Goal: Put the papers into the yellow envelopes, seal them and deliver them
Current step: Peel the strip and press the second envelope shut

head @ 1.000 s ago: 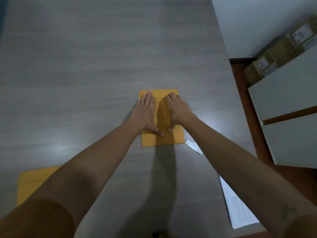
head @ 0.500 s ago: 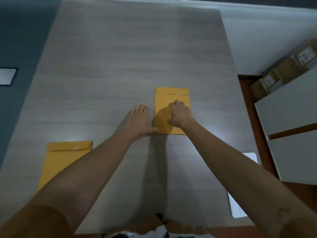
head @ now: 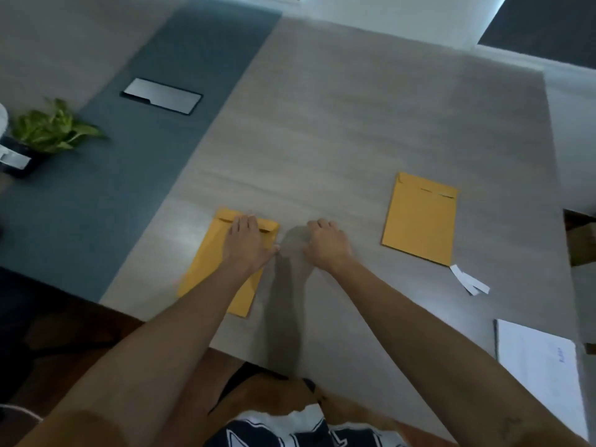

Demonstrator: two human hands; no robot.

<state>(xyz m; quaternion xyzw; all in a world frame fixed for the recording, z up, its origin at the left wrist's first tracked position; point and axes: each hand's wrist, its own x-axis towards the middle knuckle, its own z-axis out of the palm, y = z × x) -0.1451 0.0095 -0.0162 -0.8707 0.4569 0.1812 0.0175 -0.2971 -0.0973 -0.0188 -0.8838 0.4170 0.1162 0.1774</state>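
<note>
Two yellow envelopes lie on the grey table point(head: 322, 140). My left hand point(head: 246, 243) rests flat with straight fingers on the left envelope point(head: 206, 269), near its flap end. My right hand point(head: 327, 245) hovers or rests over bare table between the two envelopes, fingers curled under and holding nothing. The right envelope point(head: 419, 217) lies flat with its flap folded down, untouched. White sheets of paper point(head: 538, 366) lie at the table's right front corner.
Two white peel strips point(head: 471, 280) lie just below the right envelope. A blue strip of the table carries a metal cable hatch point(head: 161, 95) and a potted plant point(head: 48, 130) at far left. The table's front edge runs close to my body.
Both hands left the right envelope and moved left. My left hand now lies on the left envelope. The view has swung left, bringing the plant and hatch into sight.
</note>
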